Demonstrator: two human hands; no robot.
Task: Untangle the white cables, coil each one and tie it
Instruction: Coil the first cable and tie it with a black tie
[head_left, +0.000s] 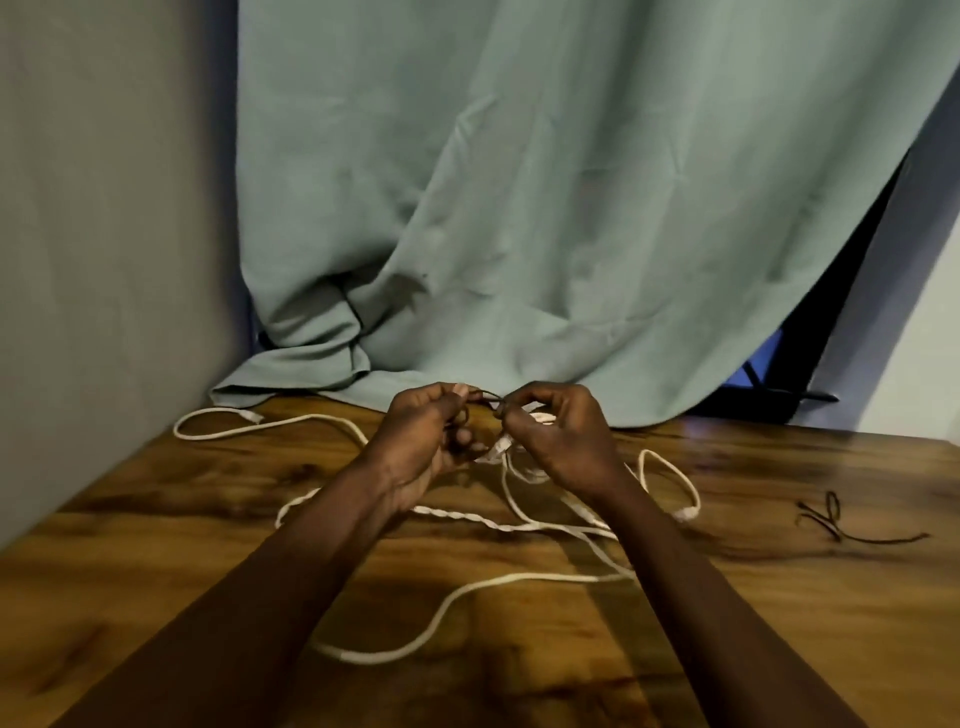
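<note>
White cables (467, 584) lie in loose, crossing loops over the wooden table (779, 623), with one stretch twisted together near the middle. My left hand (421, 441) and my right hand (561, 441) are raised close together above the tangle at the far side. Between their fingertips both pinch a thin dark tie (485, 401). A white connector end (493, 452) and a small bundle of white cable sit just under and between the hands. Whether either hand also holds that bundle is hidden by the fingers.
A second dark tie (841, 525) lies loose on the table at the right. A grey-green curtain (519, 208) hangs behind and drapes onto the table's far edge. A grey wall (104, 260) runs along the left side.
</note>
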